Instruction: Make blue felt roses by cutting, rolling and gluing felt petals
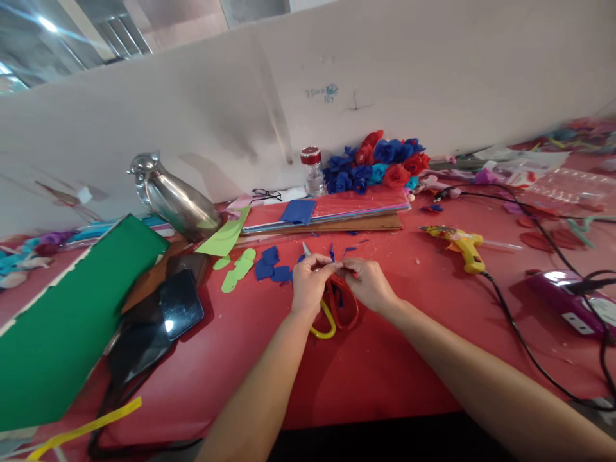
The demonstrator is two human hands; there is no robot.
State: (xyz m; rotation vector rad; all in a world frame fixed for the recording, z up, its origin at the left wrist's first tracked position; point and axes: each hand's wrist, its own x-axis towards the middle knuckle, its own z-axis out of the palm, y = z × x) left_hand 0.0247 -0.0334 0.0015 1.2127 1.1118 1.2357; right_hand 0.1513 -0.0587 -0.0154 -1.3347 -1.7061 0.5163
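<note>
My left hand point(312, 282) and my right hand point(368, 282) meet fingertip to fingertip over the red table, both closed in a pinch. Whatever is between the fingers is too small and hidden to name; a dark blue sliver shows just beyond them. Beneath the hands lies a pair of scissors point(328, 328) with one yellow and one red handle loop, its blade tip poking out past my left hand. Left of the hands are several cut blue paper pieces point(280, 274) and light green rounded pieces point(231, 280). Small blue scraps point(350, 249) lie beyond the fingers.
A yellow glue gun point(469, 249) with a black cord lies right, near a purple power box point(568, 301). Behind are stacked sheets point(337, 212), a red-lidded jar point(312, 172) and paper flowers point(380, 163). Left are a metal jug point(178, 196), a phone point(181, 304) and a green board point(72, 327).
</note>
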